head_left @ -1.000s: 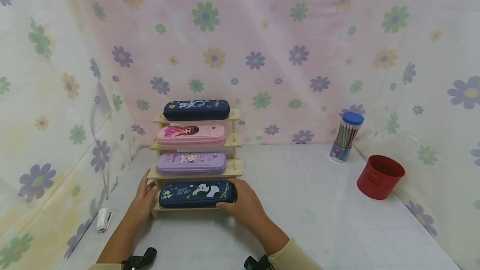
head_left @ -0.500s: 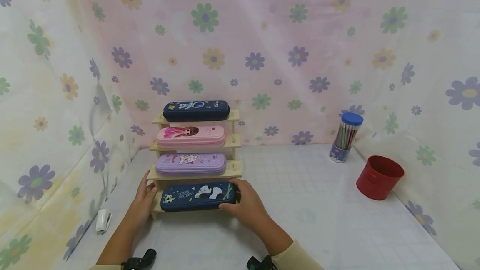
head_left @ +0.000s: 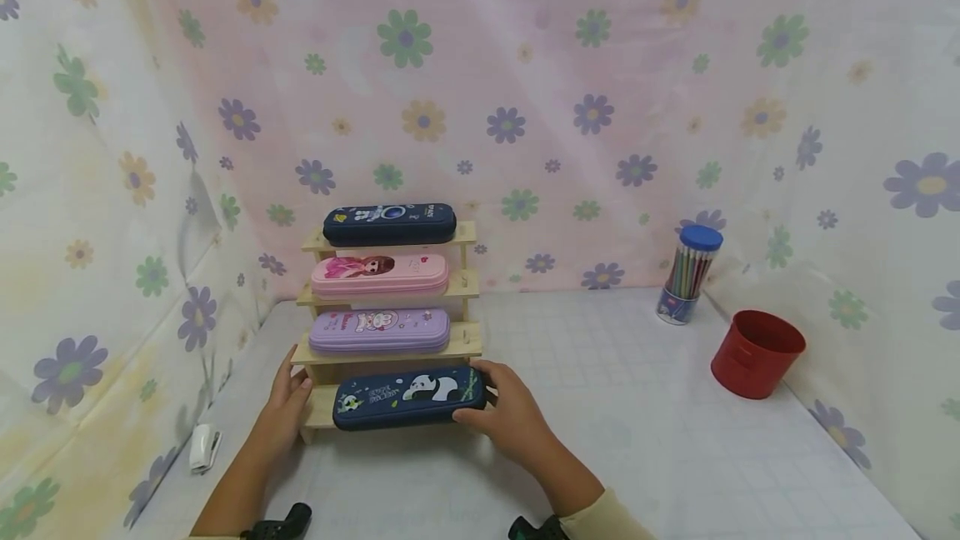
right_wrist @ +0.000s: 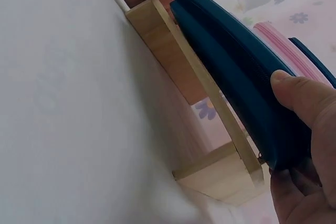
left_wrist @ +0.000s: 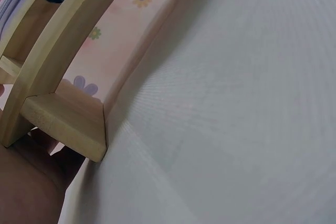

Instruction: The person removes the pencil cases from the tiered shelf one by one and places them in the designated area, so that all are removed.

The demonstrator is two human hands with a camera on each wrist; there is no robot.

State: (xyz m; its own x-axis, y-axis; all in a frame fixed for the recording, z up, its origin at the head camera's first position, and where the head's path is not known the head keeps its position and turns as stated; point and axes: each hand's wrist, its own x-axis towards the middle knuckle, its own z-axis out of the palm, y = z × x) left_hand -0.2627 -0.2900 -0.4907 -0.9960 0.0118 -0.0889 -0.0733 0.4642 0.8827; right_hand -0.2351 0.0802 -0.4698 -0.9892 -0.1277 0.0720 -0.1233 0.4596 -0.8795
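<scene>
A dark blue pencil case (head_left: 411, 398) with a panda print is held at its right end by my right hand (head_left: 513, 411), thumb on the near side and fingers behind. The case lies slanted over the bottom shelf of a wooden tiered rack (head_left: 321, 405), its near edge past the shelf's front. At the rack's lower left end my left hand (head_left: 281, 411) holds the side; the left wrist view shows fingers behind the rack's leg (left_wrist: 65, 124). Higher shelves carry a purple pencil case (head_left: 379, 330), a pink one (head_left: 380, 275) and a navy one (head_left: 390, 225) with a space print.
Off to the right stand a red bucket (head_left: 757, 354) and a clear tub of pencils (head_left: 688, 273) with a blue lid. A small white stapler-like object (head_left: 205, 448) lies at the left. Flowered cloth (head_left: 555, 190) walls the table on three sides.
My right hand has drawn the panda pencil case rightward and slightly toward me, baring the left part of the bottom shelf. My left hand stays at the rack's side.
</scene>
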